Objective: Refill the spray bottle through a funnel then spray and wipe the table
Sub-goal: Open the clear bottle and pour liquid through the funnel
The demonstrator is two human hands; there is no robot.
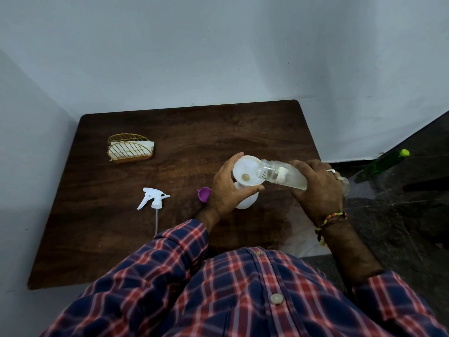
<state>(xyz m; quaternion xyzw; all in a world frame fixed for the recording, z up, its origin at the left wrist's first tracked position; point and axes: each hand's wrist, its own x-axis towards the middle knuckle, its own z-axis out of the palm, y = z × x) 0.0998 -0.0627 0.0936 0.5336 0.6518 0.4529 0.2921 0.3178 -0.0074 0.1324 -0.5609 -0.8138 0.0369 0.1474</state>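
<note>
A white funnel (pixel 246 170) sits in the neck of the white spray bottle (pixel 247 203), which stands on the dark wooden table (pixel 184 132). My left hand (pixel 227 188) grips the funnel and the bottle's top. My right hand (pixel 315 188) holds a clear plastic bottle (pixel 279 175) tilted on its side, its open mouth over the funnel's rim, with some clear liquid inside. The white trigger sprayer head (pixel 153 198) with its thin tube lies on the table to the left. A purple cap (pixel 204 195) lies just left of my left hand.
A gold wire napkin holder (pixel 131 149) with white napkins stands at the table's far left. A green bottle (pixel 381 164) with a yellow-green cap stands on the dark floor to the right. Pale walls close in behind and to the left.
</note>
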